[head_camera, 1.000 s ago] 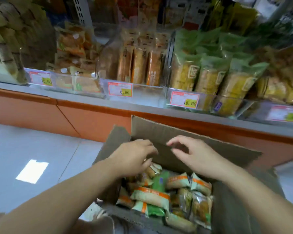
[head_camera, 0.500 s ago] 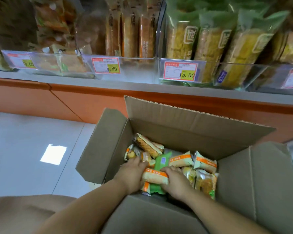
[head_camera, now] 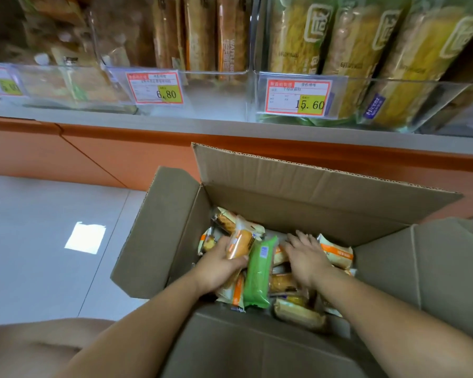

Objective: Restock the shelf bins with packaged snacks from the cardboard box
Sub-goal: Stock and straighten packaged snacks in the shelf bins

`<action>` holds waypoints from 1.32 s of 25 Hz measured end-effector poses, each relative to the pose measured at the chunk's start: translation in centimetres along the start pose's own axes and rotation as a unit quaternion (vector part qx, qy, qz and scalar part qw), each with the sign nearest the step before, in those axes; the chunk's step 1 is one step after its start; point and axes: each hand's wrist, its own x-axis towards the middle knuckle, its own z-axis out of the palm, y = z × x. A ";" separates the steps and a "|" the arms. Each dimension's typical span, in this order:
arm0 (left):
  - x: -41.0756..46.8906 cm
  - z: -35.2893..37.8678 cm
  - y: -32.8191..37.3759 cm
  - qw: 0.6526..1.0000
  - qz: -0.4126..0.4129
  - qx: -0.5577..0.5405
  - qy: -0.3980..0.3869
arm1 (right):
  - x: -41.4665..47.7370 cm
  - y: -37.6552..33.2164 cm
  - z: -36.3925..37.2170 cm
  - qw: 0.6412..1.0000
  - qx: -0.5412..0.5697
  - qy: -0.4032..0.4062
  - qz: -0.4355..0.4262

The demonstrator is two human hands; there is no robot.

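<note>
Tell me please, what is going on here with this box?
A person has both hands inside an open cardboard box that stands on the floor in front of the shelf bins. The left hand grips an orange-striped snack pack. The right hand lies flat, fingers spread, on other packs, next to a green pack. The gripped pack is not yet out of the box.

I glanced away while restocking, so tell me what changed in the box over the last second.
Both hands dropped from above the cardboard box into it. The left hand now grips an orange-banded snack pack, one end raised; the right hand moved off toward the far wall, fingers spread on other packs. The box and the shelf bins stayed put.
</note>
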 end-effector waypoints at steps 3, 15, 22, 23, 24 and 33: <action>-0.7 -0.3 -0.2 0.996 -0.033 -0.081 -0.013 | 0.6 -0.9 0.9 0.997 -0.060 -0.026 0.045; 0.1 1.2 0.3 0.992 -0.035 -0.120 0.000 | -6.7 3.4 -1.6 0.874 0.460 -0.028 0.155; -0.9 3.1 3.0 0.960 -0.027 -0.270 -0.069 | -11.7 2.6 -4.6 0.456 0.876 -0.153 0.035; -1.0 3.2 3.4 0.953 -0.018 -0.292 -0.078 | -11.6 2.2 -4.4 0.466 0.870 -0.159 0.027; -1.0 3.4 3.8 0.949 -0.008 -0.305 -0.084 | -11.6 1.7 -4.3 0.478 0.863 -0.164 0.019; -1.5 3.3 3.9 0.939 0.026 -0.333 -0.086 | -11.0 -1.0 -5.4 0.542 0.835 -0.098 0.023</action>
